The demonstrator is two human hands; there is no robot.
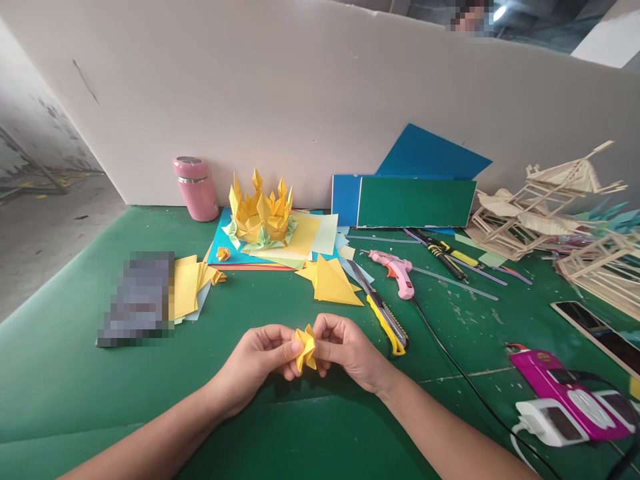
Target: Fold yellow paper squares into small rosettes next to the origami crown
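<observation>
A small folded yellow paper piece (305, 347) is pinched between both hands just above the green table (75, 373). My left hand (260, 363) grips its left side with curled fingers. My right hand (347, 350) pinches its right side. Behind them lie folded yellow paper triangles (333, 280). Further back, a yellow paper crown (261, 212) stands on sheets of coloured paper (310, 233).
A yellow utility knife (385, 317) and a pink glue gun (399, 272) with its black cord lie right of my hands. A pink flask (195, 188) stands at the back left. Stick models (545, 207) and a power strip (565, 417) fill the right side. White partition (300, 87) behind.
</observation>
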